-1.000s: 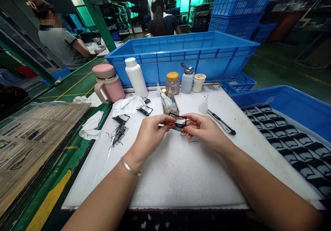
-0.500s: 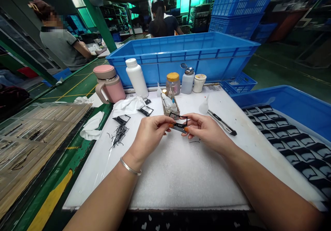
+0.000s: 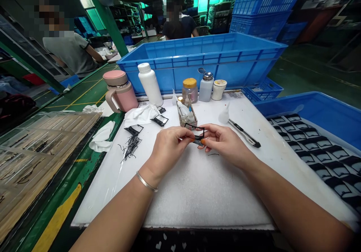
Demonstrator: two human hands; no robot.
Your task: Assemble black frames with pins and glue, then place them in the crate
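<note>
A small black frame (image 3: 203, 132) with an open window is held up over the white work surface (image 3: 197, 192). My left hand (image 3: 172, 143) pinches its lower left part with thumb and fingers. At its right side, my right hand (image 3: 221, 143) grips the edge, fingertips close to those of the left. One thin black strip (image 3: 213, 154) lies just below my right hand. To the left rest a pile of thin black strips (image 3: 131, 146) and more black frames (image 3: 160, 120). A black-handled cutter (image 3: 245, 133) is right of my right hand.
Behind the hands stand a small box of bottles (image 3: 186, 122), a white bottle (image 3: 150, 84), a pink mug (image 3: 121, 94), a jar (image 3: 189, 90) and a large blue crate (image 3: 197, 66). Another blue crate (image 3: 338, 113) with black parts is at right. Two people are beyond.
My left hand has slid slightly right along the black frame, nearer my right hand. The whole view has shifted a little. Both hands keep hold of the frame.
</note>
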